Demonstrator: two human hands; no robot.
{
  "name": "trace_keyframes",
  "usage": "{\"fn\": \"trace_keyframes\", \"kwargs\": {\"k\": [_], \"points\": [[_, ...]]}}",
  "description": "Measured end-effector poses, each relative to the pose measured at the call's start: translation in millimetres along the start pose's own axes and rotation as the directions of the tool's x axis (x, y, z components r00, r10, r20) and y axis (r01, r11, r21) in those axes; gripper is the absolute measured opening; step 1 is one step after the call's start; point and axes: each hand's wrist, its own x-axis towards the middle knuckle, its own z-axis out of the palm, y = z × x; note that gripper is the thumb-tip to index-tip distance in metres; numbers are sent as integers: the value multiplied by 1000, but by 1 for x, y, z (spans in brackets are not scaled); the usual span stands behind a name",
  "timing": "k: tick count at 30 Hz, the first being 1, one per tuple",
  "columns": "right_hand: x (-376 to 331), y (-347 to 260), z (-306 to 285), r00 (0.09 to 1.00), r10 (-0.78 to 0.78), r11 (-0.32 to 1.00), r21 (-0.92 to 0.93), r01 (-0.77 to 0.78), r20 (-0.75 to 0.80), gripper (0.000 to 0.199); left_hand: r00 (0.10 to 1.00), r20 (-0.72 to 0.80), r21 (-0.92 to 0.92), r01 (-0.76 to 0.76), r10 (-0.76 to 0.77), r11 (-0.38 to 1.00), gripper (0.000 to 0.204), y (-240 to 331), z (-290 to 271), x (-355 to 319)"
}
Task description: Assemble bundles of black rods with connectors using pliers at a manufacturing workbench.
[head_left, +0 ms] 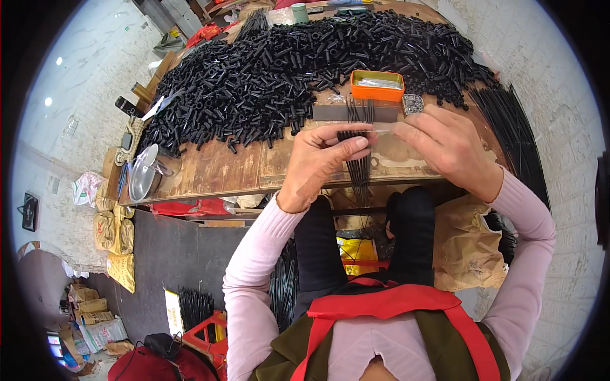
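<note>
My left hand (pixel 311 159) is closed around a bundle of thin black rods (pixel 359 181), thumb pressed across them over the table's front edge. The rods stand roughly upright in the picture, their upper ends fanned apart above my fingers. To its right, my right hand (pixel 448 143) pinches one end of a thin silvery wire (pixel 382 131). The wire's other end reaches the rods at my left fingertips; whether it passes through them I cannot make out. Just beyond my hands sits an orange box (pixel 377 94) with similar thin silvery wires inside. Beside it is a small clear container (pixel 413 103) of tiny metal parts.
A broad heap of short black tubes (pixel 235 95) covers the far part of the wooden table (pixel 235 168). More long black rods (pixel 511 124) lie at the right edge. A metal bowl (pixel 143 181) rests at the left corner. A brown paper bag (pixel 467 247) stands by my right leg.
</note>
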Motion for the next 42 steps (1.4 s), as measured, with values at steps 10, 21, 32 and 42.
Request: {"fn": "trace_keyframes", "kwargs": {"k": [10, 21, 32, 42], "points": [[5, -11, 3, 996, 88, 978, 188, -89, 15, 38, 1000, 14, -50, -4, 5, 999, 24, -3, -2, -3], [8, -4, 13, 999, 13, 975, 224, -5, -31, 48, 999, -38, -63, 9, -11, 998, 24, -5, -10, -9], [1, -12, -1, 994, -40, 993, 117, 28, 100, 46, 1000, 4, 13, -10, 10, 1000, 27, 1, -9, -9], [4, -10, 5, 999, -4, 985, 174, -5, 52, 49, 996, 66, 117, 44, -52, 992, 42, -9, -10, -5]]}}
